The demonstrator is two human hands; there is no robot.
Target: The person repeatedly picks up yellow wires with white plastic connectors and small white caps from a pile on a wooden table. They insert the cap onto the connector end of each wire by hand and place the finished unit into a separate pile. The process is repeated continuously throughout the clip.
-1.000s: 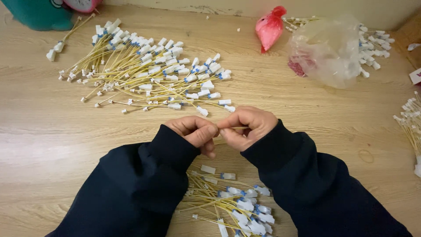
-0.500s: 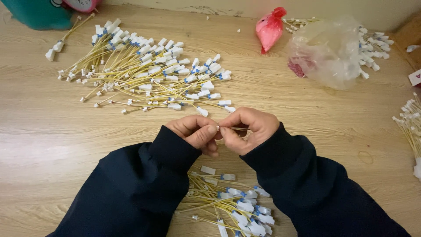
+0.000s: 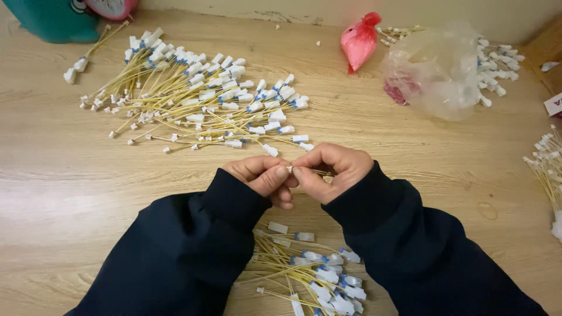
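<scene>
My left hand (image 3: 260,175) and my right hand (image 3: 332,169) meet at the middle of the wooden table (image 3: 70,193), fingertips pinched together on a thin yellow wire with a small white connector (image 3: 289,169). Most of that wire is hidden inside my fingers; a short stretch shows by my right hand. A large spread of yellow wires with white connectors (image 3: 193,99) lies just beyond my hands. A smaller pile of the same wires (image 3: 310,278) lies between my dark sleeves, near the table's front edge.
A clear plastic bag (image 3: 436,70) and a red bag (image 3: 360,41) sit at the back right, with loose wires (image 3: 497,64) behind them. More wires (image 3: 547,169) lie at the right edge. A teal object (image 3: 52,20) stands at the back left.
My hands have stayed in the same spot, with only small shifts of the fingers pinching the wire. The piles have not moved.
</scene>
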